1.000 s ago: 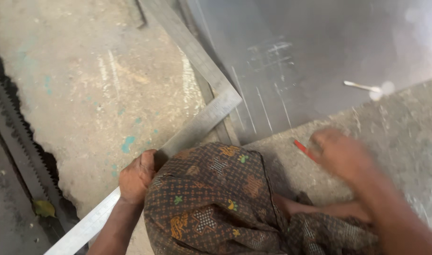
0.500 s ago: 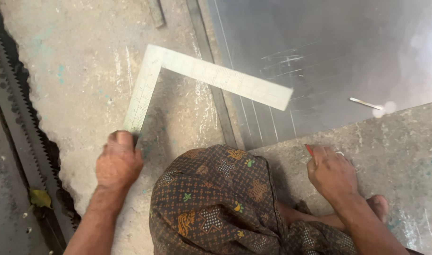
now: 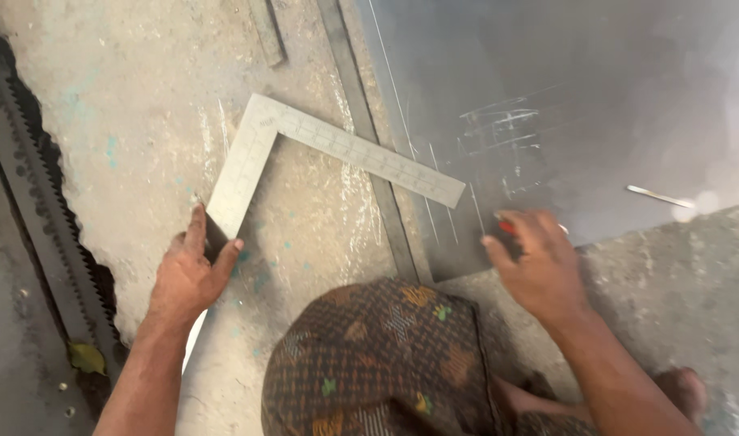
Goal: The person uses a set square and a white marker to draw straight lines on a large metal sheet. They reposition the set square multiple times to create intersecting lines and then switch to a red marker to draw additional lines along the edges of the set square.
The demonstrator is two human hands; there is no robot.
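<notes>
The left hand point(image 3: 188, 274) pinches the short leg of a grey L-shaped steel square point(image 3: 337, 149) at centre frame; the right hand point(image 3: 539, 262) grips a red marker point(image 3: 508, 228). That light pinch may let the square skid off the dark metal sheet point(image 3: 563, 97).

Metal workshop: rough concrete floor point(image 3: 127, 105), steel sheet point(image 3: 579, 105) w/ scribed marks, framing square point(image 3: 337, 149).

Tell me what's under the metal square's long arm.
Bare concrete floor under most of the metal square; its tip overlaps a metal strip and grey sheet. Anything beneath is covered.
</notes>
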